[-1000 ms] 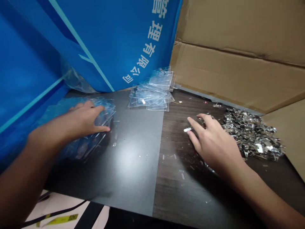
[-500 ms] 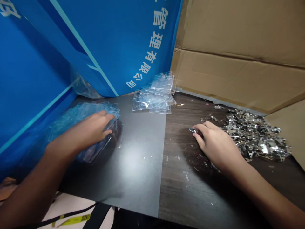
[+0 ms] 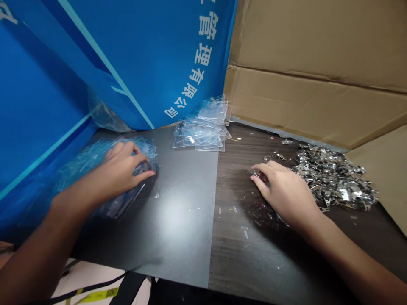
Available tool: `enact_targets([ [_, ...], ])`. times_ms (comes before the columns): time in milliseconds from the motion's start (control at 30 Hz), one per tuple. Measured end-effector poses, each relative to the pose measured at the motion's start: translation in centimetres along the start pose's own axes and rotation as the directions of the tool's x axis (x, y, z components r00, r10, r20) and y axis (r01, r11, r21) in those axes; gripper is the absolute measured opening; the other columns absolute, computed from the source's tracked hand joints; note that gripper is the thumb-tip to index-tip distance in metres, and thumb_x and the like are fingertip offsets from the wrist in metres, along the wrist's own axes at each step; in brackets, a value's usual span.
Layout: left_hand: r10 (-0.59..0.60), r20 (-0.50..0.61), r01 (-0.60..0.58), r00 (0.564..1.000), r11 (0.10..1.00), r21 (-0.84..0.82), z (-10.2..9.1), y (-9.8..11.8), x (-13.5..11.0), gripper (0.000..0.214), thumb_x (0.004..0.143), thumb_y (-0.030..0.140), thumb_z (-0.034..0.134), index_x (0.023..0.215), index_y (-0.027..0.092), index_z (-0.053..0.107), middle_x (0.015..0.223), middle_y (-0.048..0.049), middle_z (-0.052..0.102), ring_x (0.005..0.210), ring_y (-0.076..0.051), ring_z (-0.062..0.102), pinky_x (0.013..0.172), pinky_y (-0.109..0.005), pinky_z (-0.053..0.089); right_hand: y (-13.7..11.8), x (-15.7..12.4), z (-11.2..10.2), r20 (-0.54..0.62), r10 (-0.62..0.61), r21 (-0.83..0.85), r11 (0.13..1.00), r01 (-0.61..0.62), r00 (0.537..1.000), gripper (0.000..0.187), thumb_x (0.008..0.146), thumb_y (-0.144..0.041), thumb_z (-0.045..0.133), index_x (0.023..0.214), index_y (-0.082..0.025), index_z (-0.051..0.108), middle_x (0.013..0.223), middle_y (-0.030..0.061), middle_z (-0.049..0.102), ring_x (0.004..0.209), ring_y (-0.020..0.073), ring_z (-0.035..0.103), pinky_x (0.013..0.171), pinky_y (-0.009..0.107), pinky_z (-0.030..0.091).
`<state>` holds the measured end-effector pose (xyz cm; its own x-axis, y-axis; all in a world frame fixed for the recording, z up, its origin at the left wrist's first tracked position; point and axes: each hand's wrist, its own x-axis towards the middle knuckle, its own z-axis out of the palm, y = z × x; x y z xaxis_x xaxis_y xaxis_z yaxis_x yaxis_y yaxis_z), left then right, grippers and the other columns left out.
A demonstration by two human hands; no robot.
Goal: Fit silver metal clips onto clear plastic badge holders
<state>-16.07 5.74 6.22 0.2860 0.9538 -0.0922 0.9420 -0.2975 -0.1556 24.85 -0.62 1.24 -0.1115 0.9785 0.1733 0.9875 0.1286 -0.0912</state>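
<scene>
At the left, a spread pile of clear plastic badge sleeves point(image 3: 95, 152) lies on the table. My left hand point(image 3: 125, 165) is over its right side, thumb held apart from the bent fingers, with no sleeve visibly gripped. My right hand point(image 3: 280, 182) hovers over the dark wood-grain surface, thumb and forefinger pinching a small shiny metal badge clip point(image 3: 255, 172), partly hidden by the fingertips. Just right of that hand is a heap of similar metal clips point(image 3: 337, 178).
A second stack of clear sleeves point(image 3: 202, 131) sits at the back middle. Small clear plastic scraps point(image 3: 244, 233) are scattered on the wood-grain part. A blue printed banner point(image 3: 143, 55) and cardboard walls point(image 3: 311, 97) bound the back and right.
My left thumb and fingers have spread wider over the sleeves. My right hand keeps the clip in a pinch and has barely moved. The view has shifted slightly.
</scene>
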Motion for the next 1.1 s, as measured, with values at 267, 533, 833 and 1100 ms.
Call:
enact_targets([
  [267,-0.22,0.073,0.214,0.973,0.974,0.079,-0.4,-0.5,0.6,0.061,0.111,0.042,0.04,0.156,0.005,0.058,0.142,-0.0279,0.063,0.13,-0.045,0.063,0.11,-0.053,0.05,0.2,0.2,0.4,-0.017,0.018,0.059,0.998,-0.017,1.0,0.018,0.103,-0.023,0.072,0.117,-0.018,0.081,0.103,0.0091,0.082,0.094,0.031,0.079,0.076,0.039,0.058],
  [533,-0.378,-0.112,0.386,0.919,0.921,0.055,-3.3,1.5,-0.5,0.053,0.111,0.029,0.026,0.126,0.008,0.072,0.113,-0.0228,0.076,0.101,-0.041,0.072,0.087,-0.048,0.055,0.4,0.7,0.6,-0.155,0.162,0.483,0.873,-0.068,0.975,0.015,0.083,-0.011,0.09,0.096,-0.02,0.086,0.084,0.0025,0.082,0.074,0.0213,0.076,0.077,0.035,0.062],
  [833,-0.16,-0.226,-0.111,0.961,0.524,-0.845,-2.1,10.1,0.2,0.002,0.094,0.02,0.056,0.095,0.019,0.057,0.092,-0.0048,0.069,0.087,-0.021,0.068,0.08,-0.035,0.052,-0.7,0.6,0.3,-0.185,0.259,0.779,0.627,-0.019,0.948,0.012,0.086,-0.031,0.089,0.096,-0.024,0.089,0.088,0.0039,0.084,0.078,0.0221,0.074,0.077,0.038,0.059],
  [1100,0.111,-0.215,-0.179,0.97,-0.267,-0.947,3.1,18.3,0.8,0.038,0.093,0.026,0.071,0.123,0.024,0.047,0.093,0.0031,0.037,0.08,-0.014,0.041,0.073,-0.028,0.042,-2.8,-0.3,1.0,-0.077,0.153,0.952,0.306,0.027,0.985,0.015,0.097,-0.034,0.078,0.1,-0.024,0.088,0.092,0.0041,0.084,0.079,0.0189,0.077,0.075,0.032,0.063],
])
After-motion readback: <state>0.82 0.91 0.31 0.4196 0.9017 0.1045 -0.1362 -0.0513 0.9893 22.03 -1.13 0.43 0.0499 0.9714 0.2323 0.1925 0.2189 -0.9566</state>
